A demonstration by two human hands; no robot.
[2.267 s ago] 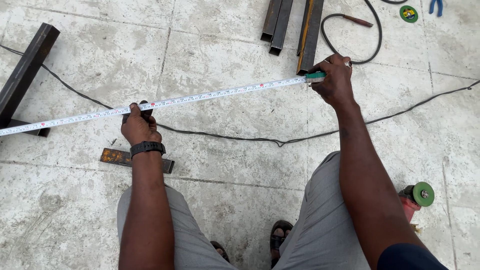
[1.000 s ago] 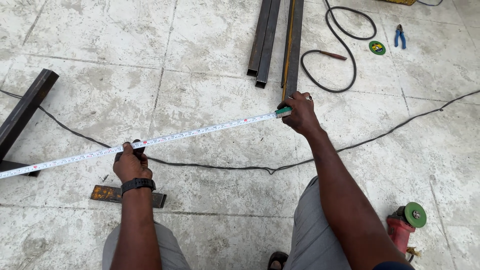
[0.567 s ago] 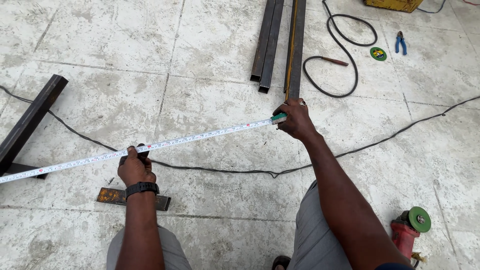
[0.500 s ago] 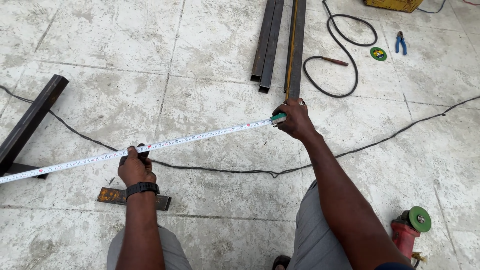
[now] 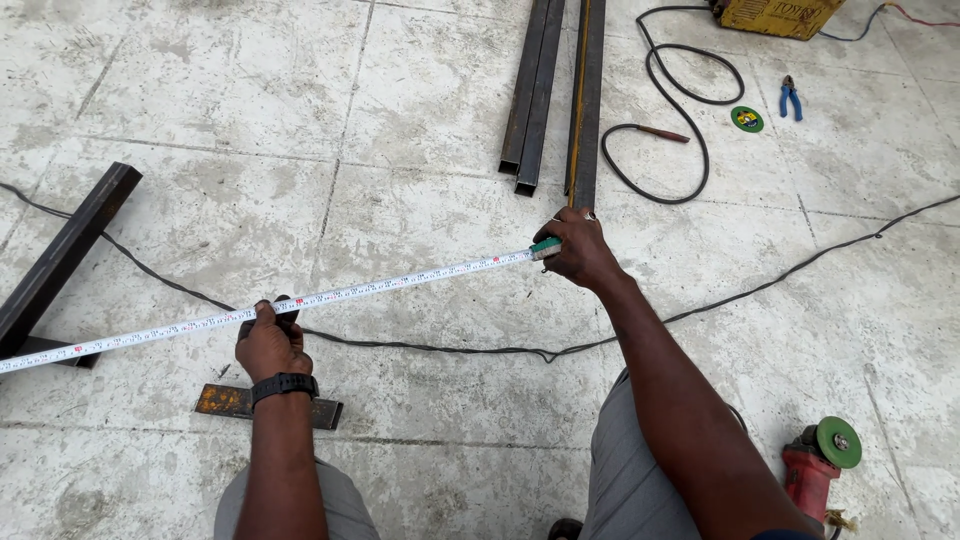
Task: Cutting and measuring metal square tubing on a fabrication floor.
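Tape measure (image 5: 300, 300) stretched taut across middle of frame, left edge to centre. Green case clamped in right hand (image 5: 578, 250) at near end of steel tube (image 5: 586, 100), likely so blade is kept tight. Blade pinched under left hand (image 5: 268, 342) at lower left, fingers closed on it. Red angle grinder (image 5: 815, 470) parked lower right, out of way.

Red angle grinder (image 5: 815, 470) with green disc seen lower right on concrete floor (image 5: 250, 120). Blue pliers (image 5: 791, 97), green round disc (image 5: 746, 119) and yellow machine (image 5: 780, 14) located upper right. Rusty flat bar (image 5: 265, 405) laid bottom left.
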